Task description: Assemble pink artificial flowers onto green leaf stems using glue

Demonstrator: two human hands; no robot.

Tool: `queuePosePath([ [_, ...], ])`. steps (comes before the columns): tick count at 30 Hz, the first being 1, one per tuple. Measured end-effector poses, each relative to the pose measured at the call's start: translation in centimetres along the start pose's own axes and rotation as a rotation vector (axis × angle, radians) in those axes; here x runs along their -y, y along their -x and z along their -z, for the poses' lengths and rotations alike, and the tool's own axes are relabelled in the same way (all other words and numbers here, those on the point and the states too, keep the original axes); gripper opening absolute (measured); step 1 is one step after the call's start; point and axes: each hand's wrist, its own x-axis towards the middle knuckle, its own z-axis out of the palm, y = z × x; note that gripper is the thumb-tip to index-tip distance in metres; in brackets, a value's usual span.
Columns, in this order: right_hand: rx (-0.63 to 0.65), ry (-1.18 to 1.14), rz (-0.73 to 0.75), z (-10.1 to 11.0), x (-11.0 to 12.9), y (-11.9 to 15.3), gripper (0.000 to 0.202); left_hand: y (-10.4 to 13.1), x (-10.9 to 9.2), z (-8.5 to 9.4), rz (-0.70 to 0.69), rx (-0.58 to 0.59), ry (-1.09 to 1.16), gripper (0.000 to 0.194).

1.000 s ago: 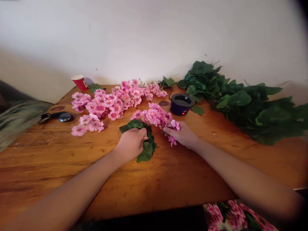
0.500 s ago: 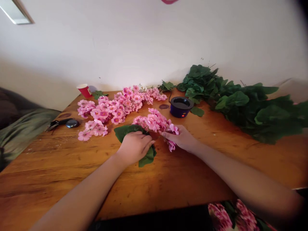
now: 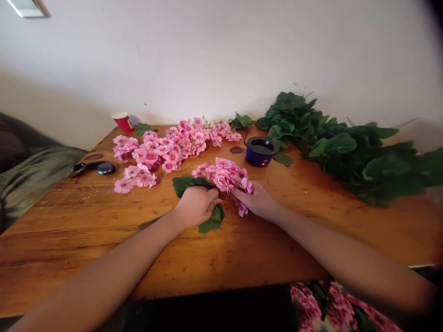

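Note:
My left hand (image 3: 197, 205) is closed around the stem of an artificial flower, with green leaves (image 3: 188, 184) sticking out above and below the fingers. Part of the green stem (image 3: 149, 222) shows to the left of my wrist. The pink artificial flower head (image 3: 224, 174) lies just to the right of that hand, over the table. My right hand (image 3: 258, 200) grips the right side of the blossoms, thumb across the petals. What exactly its fingers pinch beneath the petals is hidden.
Loose pink blossom sprigs (image 3: 166, 147) lie across the wooden table (image 3: 214, 267). A blue glue pot (image 3: 259, 153) with a lit red switch stands behind my right hand. Green leaf stems (image 3: 332, 138) pile up at the right. A red paper cup (image 3: 122, 122) and a round black object (image 3: 105, 168) are left.
My left hand has shifted slightly right, closer to the blossoms, and its fingers are more tightly curled. The leaves moved with it. The green stem left of the wrist has come into view.

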Motion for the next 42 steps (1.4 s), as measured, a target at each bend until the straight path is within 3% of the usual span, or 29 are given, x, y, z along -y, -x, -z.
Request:
queuePosePath([
  [12,-0.014,0.046,-0.003,-0.4,-0.4,-0.1,0.038,0.4,-0.6,-0.1,-0.029,-0.025,-0.122,0.026],
  [28,-0.015,0.048,-0.042,-0.7,-0.1,-0.1,0.043,0.8,-0.2,-0.5,-0.064,-0.141,-0.080,0.030],
  [34,-0.123,-0.135,0.000,-0.3,0.0,-0.7,0.036,0.5,0.1,0.1,-0.054,-0.222,-0.068,0.034],
  [42,-0.126,-0.172,0.029,0.6,1.5,0.0,0.038,0.7,0.5,1.6,-0.025,-0.237,-0.036,0.034],
])
